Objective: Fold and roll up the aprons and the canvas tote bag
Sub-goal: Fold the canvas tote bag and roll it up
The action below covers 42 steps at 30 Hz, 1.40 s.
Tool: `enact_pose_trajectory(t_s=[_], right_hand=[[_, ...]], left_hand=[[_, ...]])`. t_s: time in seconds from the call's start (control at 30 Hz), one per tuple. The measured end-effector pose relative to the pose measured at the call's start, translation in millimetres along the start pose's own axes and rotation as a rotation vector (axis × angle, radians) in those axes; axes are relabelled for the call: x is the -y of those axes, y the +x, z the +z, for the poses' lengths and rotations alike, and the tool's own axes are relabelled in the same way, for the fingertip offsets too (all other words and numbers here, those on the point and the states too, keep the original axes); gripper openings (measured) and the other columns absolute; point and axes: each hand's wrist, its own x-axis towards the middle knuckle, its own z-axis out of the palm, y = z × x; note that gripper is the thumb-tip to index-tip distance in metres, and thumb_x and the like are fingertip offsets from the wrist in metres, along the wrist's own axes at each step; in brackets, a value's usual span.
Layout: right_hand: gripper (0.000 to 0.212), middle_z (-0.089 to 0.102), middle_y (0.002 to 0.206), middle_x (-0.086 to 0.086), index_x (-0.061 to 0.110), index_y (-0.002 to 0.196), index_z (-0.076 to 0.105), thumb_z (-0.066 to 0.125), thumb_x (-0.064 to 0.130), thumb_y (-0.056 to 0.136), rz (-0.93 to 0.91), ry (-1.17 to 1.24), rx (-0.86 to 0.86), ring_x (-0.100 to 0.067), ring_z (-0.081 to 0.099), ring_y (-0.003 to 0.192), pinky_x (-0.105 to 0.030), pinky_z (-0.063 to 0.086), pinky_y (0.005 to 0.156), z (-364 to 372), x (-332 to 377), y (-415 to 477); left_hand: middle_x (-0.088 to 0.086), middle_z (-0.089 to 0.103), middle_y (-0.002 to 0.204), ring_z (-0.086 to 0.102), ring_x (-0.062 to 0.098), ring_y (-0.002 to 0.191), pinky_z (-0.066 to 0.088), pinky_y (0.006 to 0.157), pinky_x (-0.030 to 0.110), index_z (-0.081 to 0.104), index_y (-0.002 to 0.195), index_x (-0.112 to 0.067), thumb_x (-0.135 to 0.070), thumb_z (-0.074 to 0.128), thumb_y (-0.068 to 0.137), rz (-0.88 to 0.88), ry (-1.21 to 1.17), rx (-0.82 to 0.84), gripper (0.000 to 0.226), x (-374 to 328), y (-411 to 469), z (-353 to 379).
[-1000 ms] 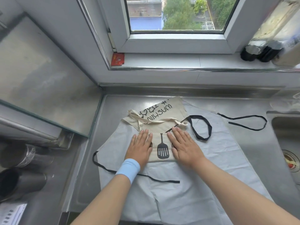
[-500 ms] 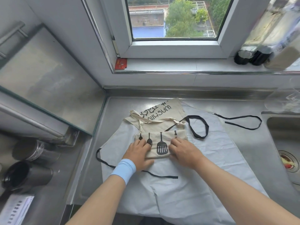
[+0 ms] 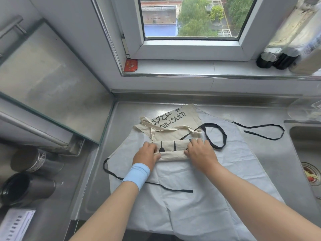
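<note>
A beige canvas tote bag (image 3: 173, 129) with black lettering and utensil prints lies on a pale grey apron (image 3: 191, 197) spread over the steel counter (image 3: 271, 159). The bag's near end is turned over into a short roll (image 3: 171, 154). My left hand (image 3: 146, 156), with a blue wristband, grips the roll's left end. My right hand (image 3: 199, 152) grips its right end, fingers curled over the top. The apron's black neck loop (image 3: 218, 136) lies just right of my right hand, and its black ties trail off both sides.
A sink (image 3: 309, 157) with a drain strainer is at the right edge. Dark bottles (image 3: 274, 60) stand on the windowsill. Metal cups (image 3: 26, 186) lie at the lower left below a glass panel (image 3: 48, 80). A red packet (image 3: 131, 65) sits in the sill's corner.
My hands went from lying flat on the folded bag to curling round its near edge and turning it over away from me into a roll; the utensil prints are now half covered.
</note>
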Motion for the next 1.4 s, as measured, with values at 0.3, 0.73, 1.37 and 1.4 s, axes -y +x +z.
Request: enact_pose_trajectory(t_s=[0.3, 0.73, 1.37, 1.4], right_hand=[[0.02, 0.055, 0.084, -0.007, 0.015, 0.084, 0.056, 0.036, 0.014, 0.08, -0.259, 0.128, -0.164, -0.027, 0.054, 0.072, -0.037, 0.045, 0.058, 8, 14, -8], [0.008, 0.057, 0.09, -0.008, 0.012, 0.085, 0.061, 0.058, 0.005, 0.082, -0.092, 0.279, -0.071, -0.027, 0.058, 0.067, -0.035, 0.04, 0.046, 6, 1, 7], [0.046, 0.068, 0.112, -0.012, 0.008, 0.114, 0.069, 0.034, 0.015, 0.085, -0.094, 0.381, -0.135, -0.033, 0.067, 0.098, -0.043, 0.057, 0.08, 20, 12, 45], [0.051, 0.065, 0.125, -0.013, 0.006, 0.123, 0.066, 0.031, 0.016, 0.087, -0.072, 0.447, -0.083, -0.032, 0.064, 0.112, -0.047, 0.05, 0.097, 24, 11, 42]], left_hand=[[-0.001, 0.052, 0.064, 0.054, 0.021, 0.058, 0.04, 0.047, 0.027, 0.057, 0.061, -0.02, -0.014, 0.043, 0.07, 0.491, 0.292, -0.209, 0.017, -34, 0, 29], [-0.001, 0.064, 0.096, 0.052, 0.025, 0.097, 0.047, 0.086, 0.035, 0.07, 0.096, -0.018, -0.024, 0.068, 0.086, 0.319, -0.053, -0.07, 0.012, 12, 11, 6], [-0.004, 0.071, 0.103, 0.067, 0.023, 0.09, 0.048, 0.084, 0.032, 0.073, 0.096, -0.021, -0.017, 0.041, 0.078, 0.443, 0.157, -0.098, 0.037, -36, 44, 21], [-0.004, 0.07, 0.114, 0.066, 0.023, 0.102, 0.049, 0.092, 0.034, 0.072, 0.108, -0.022, -0.019, 0.037, 0.078, 0.424, 0.161, -0.044, 0.046, -32, 42, 23]])
